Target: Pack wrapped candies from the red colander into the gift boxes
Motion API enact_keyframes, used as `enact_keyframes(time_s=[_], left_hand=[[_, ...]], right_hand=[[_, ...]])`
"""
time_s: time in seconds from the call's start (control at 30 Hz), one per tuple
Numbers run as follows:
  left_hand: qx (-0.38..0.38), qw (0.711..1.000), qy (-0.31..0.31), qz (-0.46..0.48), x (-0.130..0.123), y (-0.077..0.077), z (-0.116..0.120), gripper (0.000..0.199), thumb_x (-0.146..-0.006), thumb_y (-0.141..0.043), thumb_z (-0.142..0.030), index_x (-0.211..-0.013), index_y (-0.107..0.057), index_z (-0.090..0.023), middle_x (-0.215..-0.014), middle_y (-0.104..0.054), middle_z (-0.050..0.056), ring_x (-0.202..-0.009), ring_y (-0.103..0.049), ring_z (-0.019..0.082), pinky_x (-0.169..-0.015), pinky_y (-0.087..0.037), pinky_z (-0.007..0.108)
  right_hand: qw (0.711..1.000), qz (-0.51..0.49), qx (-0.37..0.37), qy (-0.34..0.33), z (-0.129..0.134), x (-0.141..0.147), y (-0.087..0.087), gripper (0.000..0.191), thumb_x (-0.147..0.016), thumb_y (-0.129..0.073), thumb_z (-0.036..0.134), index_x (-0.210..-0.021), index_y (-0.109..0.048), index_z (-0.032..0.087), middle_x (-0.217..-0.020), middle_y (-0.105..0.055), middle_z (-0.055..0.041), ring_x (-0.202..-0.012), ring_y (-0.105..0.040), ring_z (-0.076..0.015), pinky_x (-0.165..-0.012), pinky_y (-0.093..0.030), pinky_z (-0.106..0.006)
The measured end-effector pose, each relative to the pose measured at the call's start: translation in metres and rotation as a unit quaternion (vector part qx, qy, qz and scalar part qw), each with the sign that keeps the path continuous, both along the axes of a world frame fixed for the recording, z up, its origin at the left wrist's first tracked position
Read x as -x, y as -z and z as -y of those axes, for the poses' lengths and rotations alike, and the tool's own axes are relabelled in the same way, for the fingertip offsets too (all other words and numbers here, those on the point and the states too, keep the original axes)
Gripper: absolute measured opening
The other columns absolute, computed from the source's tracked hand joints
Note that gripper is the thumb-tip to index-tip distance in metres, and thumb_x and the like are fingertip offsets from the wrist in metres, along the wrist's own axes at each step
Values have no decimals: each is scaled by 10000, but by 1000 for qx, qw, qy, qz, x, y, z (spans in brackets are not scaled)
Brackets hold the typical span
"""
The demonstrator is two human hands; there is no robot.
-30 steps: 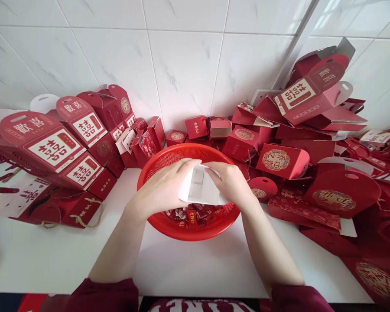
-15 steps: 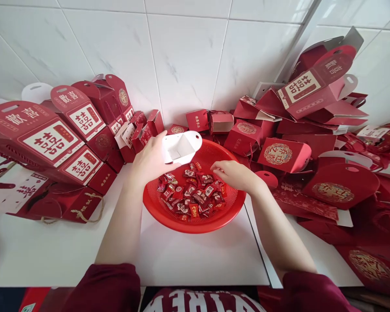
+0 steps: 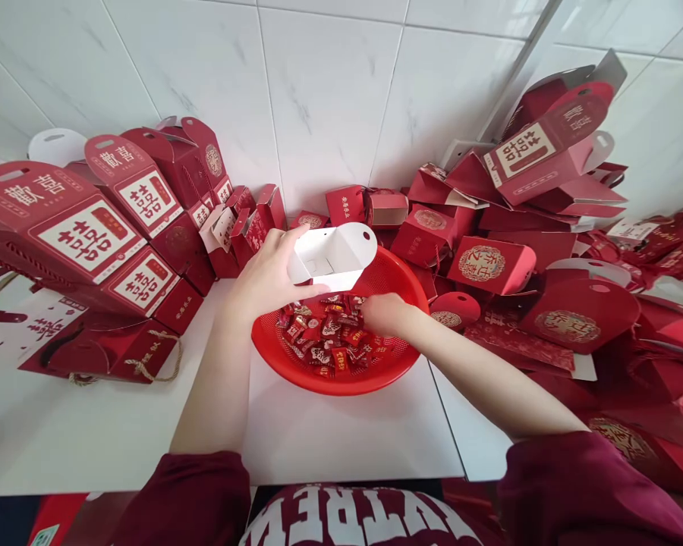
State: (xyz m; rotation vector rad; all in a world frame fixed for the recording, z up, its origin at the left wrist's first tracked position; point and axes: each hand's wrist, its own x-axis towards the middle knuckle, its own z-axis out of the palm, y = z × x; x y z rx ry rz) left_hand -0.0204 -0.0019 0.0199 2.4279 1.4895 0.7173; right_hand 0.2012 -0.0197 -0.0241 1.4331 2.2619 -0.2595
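Note:
My left hand (image 3: 267,277) is closed on a small open carton (image 3: 330,262) with a white inside and a rounded flap with a hole. It is tilted over the back of a red plastic basket (image 3: 341,385), and its visible inside holds nothing. Wrapped candies (image 3: 324,337) in red, brown and white wrappers lie heaped in the basket. My right hand (image 3: 384,315) is down in the basket at the right side of the heap. Its fingers are curled against the candies, with the fingertips partly hidden.
Red gift boxes (image 3: 85,235) with handles stand stacked on the left. A tall, untidy pile of red boxes (image 3: 489,262) fills the right side. Smaller red boxes (image 3: 344,205) sit behind the basket, against a tiled wall (image 3: 324,98). Everything rests on a white table (image 3: 347,440).
My right hand has moved down and left from the basket's right side into the candies. My left hand has shifted the carton slightly right. The view has tilted a little.

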Motion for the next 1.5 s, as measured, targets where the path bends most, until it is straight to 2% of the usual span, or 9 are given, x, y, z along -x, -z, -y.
enact_keyframes(time_s=[0.13,0.27,0.5,0.6,0.8,1.07,1.17,1.27,1.5], left_hand=[[11,1000,15,-8,-1,-1,0,985,-702,-764,-616,-1521,-301,-324,-1367,-452,85,-1194,-565,326,-1053,-462,499],[5,1000,1,-14,0,-3,2,988,-700,-761,-622,-1524,-299,-332,-1365,-450,87,-1181,-573,331,-1044,-466,510],[14,1000,0,-16,2,-5,3,991,-705,-737,-659,-1524,-303,-308,-1421,-429,101,-1239,-536,339,-1082,-435,511],[19,1000,-3,-16,3,-5,3,982,-712,-737,-646,-1524,-300,-309,-1441,-418,102,-1243,-536,341,-1090,-426,509],[29,999,-14,-23,0,-7,6,970,-712,-741,-636,-1522,-299,-336,-1413,-433,98,-1218,-553,351,-1058,-450,516],[-36,995,-90,-19,7,-11,6,946,-706,-776,-584,-1501,-340,-314,-1417,-437,106,-1326,-452,393,-1118,-400,541],[-48,992,-112,-13,13,-11,4,976,-710,-775,-572,-1520,-305,-300,-1468,-398,117,-1380,-388,405,-1135,-382,539],[-27,995,-96,-16,16,-12,4,991,-754,-733,-556,-1562,-221,-297,-1502,-360,125,-1386,-397,387,-1131,-389,515],[99,987,103,-68,-16,-3,22,1003,-727,-705,-641,-1566,-243,-343,-1513,-380,90,-1340,-473,343,-1062,-454,427]], right_hand=[[995,32,-87,36,-8,-2,-7,353,-902,-427,22,-1148,-678,53,-1221,-641,-297,-1149,-616,-382,-886,-474,-474],[999,-7,-31,-20,-14,9,4,297,-955,-472,134,-1183,-661,151,-1188,-690,-185,-1092,-661,-281,-810,-514,-337],[998,-44,19,-51,-16,19,26,371,-872,-657,222,-1220,-617,99,-1124,-690,-211,-1075,-653,-337,-837,-504,-398],[992,-93,43,-78,-16,8,19,255,-889,-576,143,-1134,-645,138,-1050,-704,-163,-990,-663,-289,-769,-484,-342],[961,-234,106,-103,-4,-19,-9,210,-968,-495,360,-915,-610,193,-889,-676,-29,-761,-598,-159,-639,-432,-252],[921,-383,67,-8,19,-62,-12,183,-960,-489,306,-899,-621,195,-748,-577,25,-650,-476,-128,-649,-375,-268],[885,-461,38,55,28,-76,-13,241,-975,-496,383,-943,-637,191,-823,-624,4,-722,-534,-145,-701,-421,-282],[819,-561,7,119,37,-84,-16,280,-963,-540,440,-1020,-644,186,-995,-669,-43,-912,-608,-193,-808,-481,-313],[706,-696,-1,131,43,-84,-30,243,-938,-624,393,-1120,-611,231,-1150,-677,-73,-1049,-648,-216,-908,-538,-362]])
